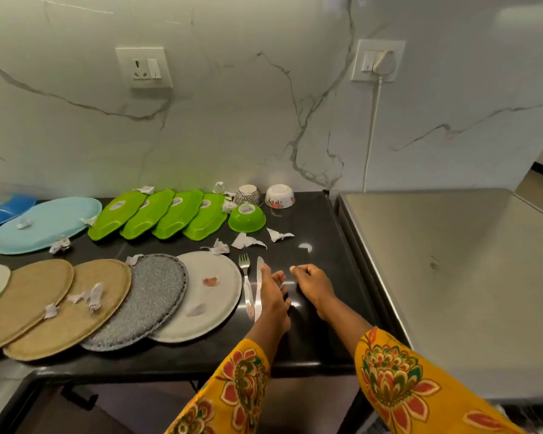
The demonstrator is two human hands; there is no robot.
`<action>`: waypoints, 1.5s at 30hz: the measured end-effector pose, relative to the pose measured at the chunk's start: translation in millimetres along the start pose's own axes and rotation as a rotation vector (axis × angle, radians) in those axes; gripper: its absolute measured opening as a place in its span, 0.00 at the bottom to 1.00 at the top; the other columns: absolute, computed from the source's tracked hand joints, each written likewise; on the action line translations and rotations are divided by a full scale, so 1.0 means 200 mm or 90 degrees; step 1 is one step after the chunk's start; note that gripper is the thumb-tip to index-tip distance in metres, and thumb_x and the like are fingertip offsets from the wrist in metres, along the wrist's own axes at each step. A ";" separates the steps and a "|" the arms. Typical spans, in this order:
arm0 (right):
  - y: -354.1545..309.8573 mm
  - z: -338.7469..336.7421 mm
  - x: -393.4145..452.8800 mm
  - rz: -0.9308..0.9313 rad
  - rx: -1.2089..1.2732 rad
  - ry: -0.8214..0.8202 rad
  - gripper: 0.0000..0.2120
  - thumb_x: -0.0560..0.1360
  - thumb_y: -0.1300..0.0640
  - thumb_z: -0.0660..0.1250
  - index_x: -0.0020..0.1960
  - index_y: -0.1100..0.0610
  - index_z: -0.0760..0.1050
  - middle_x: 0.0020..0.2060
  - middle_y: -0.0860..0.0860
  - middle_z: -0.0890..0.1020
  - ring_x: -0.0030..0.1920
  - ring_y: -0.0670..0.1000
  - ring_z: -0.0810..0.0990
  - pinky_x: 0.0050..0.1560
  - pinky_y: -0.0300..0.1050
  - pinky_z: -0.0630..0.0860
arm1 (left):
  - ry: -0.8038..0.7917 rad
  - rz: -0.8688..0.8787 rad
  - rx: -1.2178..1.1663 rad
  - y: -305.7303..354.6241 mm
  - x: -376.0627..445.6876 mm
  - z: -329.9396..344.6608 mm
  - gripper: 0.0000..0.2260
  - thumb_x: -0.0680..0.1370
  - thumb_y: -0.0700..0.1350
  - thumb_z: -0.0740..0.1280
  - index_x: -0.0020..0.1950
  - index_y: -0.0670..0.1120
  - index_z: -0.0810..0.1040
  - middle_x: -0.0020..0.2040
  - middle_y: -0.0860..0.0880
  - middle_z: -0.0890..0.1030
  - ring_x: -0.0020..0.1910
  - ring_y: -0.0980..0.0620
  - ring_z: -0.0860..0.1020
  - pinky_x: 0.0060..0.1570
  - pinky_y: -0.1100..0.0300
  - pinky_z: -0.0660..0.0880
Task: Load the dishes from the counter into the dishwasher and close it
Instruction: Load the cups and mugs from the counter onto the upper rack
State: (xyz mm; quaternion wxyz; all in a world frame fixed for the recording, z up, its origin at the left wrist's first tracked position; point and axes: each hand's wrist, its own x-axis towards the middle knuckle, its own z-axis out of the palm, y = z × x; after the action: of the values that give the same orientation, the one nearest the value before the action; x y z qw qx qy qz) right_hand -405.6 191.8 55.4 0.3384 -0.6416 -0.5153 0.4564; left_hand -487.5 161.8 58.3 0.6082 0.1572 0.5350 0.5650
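Observation:
A fork (246,274) and a knife (257,300) lie side by side on the black counter (320,324), just right of a white plate (210,296). My left hand (271,297) stretches forward with straight fingers, its fingertips touching the knife's blade. My right hand (311,283) hovers just to the right with its fingers curled in and nothing visible in it. Overlapping to the left are a grey speckled plate (151,303) and two tan plates (72,311). Behind stand several green trays (148,214), a green bowl (246,218), two small upturned bowls (279,196) and a light blue platter (44,225).
Torn paper scraps (248,241) are scattered over the plates and the counter. A steel-topped unit (452,277) adjoins the counter on the right. A white cable (372,130) hangs from a wall socket down behind the counter. A blue dish (3,208) sits at the far left.

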 end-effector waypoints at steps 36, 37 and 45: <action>-0.35 0.08 1.62 -0.028 0.047 -0.044 0.30 0.76 0.45 0.61 0.75 0.55 0.60 0.71 0.55 0.68 0.71 0.58 0.65 0.71 0.57 0.63 | 0.072 0.072 -0.022 0.45 1.47 0.60 0.34 0.73 0.69 0.57 0.66 0.45 0.74 0.59 0.41 0.80 0.58 0.43 0.79 0.60 0.48 0.75; -0.34 0.07 1.61 -0.023 0.051 -0.036 0.30 0.76 0.45 0.61 0.75 0.55 0.60 0.72 0.55 0.67 0.71 0.58 0.65 0.71 0.58 0.63 | 0.088 0.063 -0.008 0.43 1.47 0.59 0.39 0.66 0.74 0.59 0.66 0.47 0.74 0.59 0.42 0.80 0.57 0.43 0.79 0.60 0.47 0.75; -0.22 -0.03 1.35 0.002 -0.026 0.023 0.26 0.75 0.44 0.63 0.69 0.56 0.70 0.66 0.56 0.65 0.68 0.58 0.63 0.68 0.56 0.66 | 0.201 -0.003 0.043 0.29 1.32 0.54 0.46 0.53 0.80 0.55 0.64 0.56 0.68 0.67 0.48 0.71 0.67 0.45 0.69 0.66 0.45 0.67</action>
State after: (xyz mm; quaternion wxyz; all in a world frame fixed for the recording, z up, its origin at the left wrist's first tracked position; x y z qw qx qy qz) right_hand -400.8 464.5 33.1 0.3336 -0.6574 -0.5173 0.4346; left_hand -483.8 449.1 19.9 0.5123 0.0858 0.6428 0.5630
